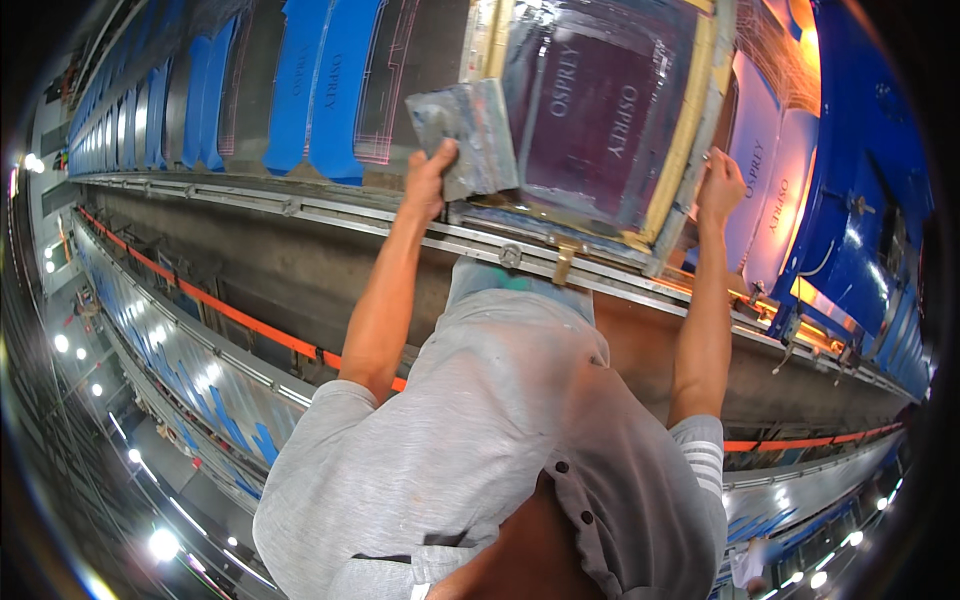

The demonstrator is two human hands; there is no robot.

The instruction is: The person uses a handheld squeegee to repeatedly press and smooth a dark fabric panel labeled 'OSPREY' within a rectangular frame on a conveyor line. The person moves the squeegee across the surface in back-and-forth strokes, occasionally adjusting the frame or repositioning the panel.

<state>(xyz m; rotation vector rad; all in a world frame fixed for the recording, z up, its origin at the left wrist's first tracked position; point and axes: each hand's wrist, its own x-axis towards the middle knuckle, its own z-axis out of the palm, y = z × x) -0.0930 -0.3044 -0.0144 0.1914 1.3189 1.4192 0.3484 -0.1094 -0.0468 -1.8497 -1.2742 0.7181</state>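
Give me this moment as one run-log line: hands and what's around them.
left hand: grips squeegee on framed screen | right hand: on screen frame's right edge | blue fabric pieces on long table

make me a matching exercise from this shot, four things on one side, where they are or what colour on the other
Things:
1. left hand
2. right hand
3. fabric panels
4. stripe

Descriptions:
A. orange, running along the lower table edge
B. gripping a grey squeegee
C. blue, laid in a row on the long table
D. on the yellow edge of the screen frame

Pairs: 1-B, 2-D, 3-C, 4-A
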